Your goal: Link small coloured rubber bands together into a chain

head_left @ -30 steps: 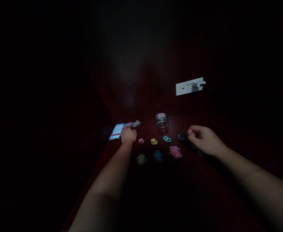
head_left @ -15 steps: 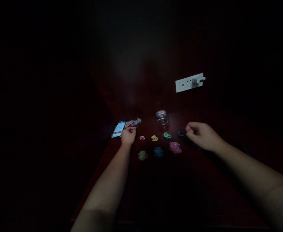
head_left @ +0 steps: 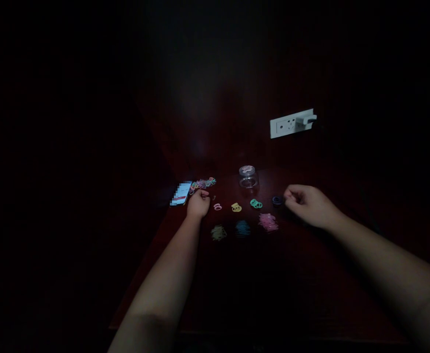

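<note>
My left hand (head_left: 199,204) is closed with curled fingers, in front of a mixed pile of small coloured hair ties (head_left: 202,184). A tiny pale item (head_left: 214,197) shows just right of its fingertips; whether the fingers hold it is unclear. My right hand (head_left: 308,204) is pinched beside dark purple hair ties (head_left: 277,200), and what lies between its fingers is hidden. A row of small groups runs between the hands: pink hair ties (head_left: 218,207), yellow hair ties (head_left: 236,207) and green hair ties (head_left: 256,203).
Nearer lie a pale yellowish pile (head_left: 218,233), a blue pile (head_left: 243,228) and a pink pile (head_left: 268,222) of thin bands. A clear lidded jar (head_left: 248,179) stands behind. A lit phone (head_left: 180,193) lies left. A wall socket (head_left: 292,123) holds a plug. The room is dark.
My left hand has drawn slightly back and right from the mixed pile, uncovering more of it. My right hand stays beside the purple hair ties. The view has shifted a little.
</note>
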Tool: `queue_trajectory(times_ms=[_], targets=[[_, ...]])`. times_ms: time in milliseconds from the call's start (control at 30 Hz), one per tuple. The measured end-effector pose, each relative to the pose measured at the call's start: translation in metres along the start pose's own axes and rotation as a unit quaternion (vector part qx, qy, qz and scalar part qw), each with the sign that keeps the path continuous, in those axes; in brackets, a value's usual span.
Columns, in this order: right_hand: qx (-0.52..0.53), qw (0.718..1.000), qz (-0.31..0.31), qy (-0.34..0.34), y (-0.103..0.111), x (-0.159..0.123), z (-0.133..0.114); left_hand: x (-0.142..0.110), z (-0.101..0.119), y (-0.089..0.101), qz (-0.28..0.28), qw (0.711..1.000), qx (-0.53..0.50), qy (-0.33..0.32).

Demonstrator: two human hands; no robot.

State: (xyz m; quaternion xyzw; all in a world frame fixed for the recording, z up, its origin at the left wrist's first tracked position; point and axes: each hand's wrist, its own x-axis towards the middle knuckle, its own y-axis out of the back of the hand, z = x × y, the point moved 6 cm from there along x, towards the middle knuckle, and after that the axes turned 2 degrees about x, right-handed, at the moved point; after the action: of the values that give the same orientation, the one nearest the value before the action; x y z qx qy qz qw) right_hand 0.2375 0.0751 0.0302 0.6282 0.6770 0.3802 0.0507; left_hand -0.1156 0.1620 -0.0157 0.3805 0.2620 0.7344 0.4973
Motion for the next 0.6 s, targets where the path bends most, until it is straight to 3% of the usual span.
queue_trajectory(times_ms=[200, 467, 600], targets=[[0.003, 1.0, -0.003, -0.007, 0.0, 0.0, -0.002, 0.0, 0.003, -0.005, -0.037, 0.998, 0.033, -0.025], [0.014, 1.0, -0.009, -0.002, 0.0, -0.001, -0.007, -0.004, 0.011, 0.003, -0.035, 0.997, 0.064, -0.019], [0.003, 1.0, -0.001, 0.001, 0.002, -0.001, -0.01, -0.023, 0.028, 0.016, -0.01, 0.998, 0.052, -0.03]])
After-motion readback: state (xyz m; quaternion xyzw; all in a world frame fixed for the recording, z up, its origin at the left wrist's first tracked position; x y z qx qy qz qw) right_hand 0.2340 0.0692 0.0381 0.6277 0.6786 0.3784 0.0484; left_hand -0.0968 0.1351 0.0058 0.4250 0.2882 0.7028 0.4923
